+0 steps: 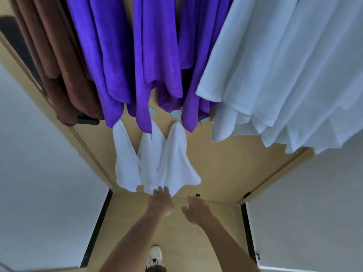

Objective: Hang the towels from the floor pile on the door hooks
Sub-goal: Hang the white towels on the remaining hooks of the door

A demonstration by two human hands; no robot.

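Three small white terry towels point(157, 160) hang in soft cones on the tan wooden door point(225, 165), below the purple plush towels point(137, 55). Long axis vertical, hems just above the hands. Left hand point(161, 203) nearer: fingers straight, tips touching the middle hem, gripping nothing. Right hand point(196, 210) relaxed, empty, beside it. No floor pile visible; hanging looks done.

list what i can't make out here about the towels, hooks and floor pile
- Floor pile: none shows in the head view; it cannot be located.
- Upper hooks: cut off by the top edge, above the purple towels.
- Lower hooks: mostly covered by the small white towels.
- Left hand: fingertips blurred, contact with cloth unclear.
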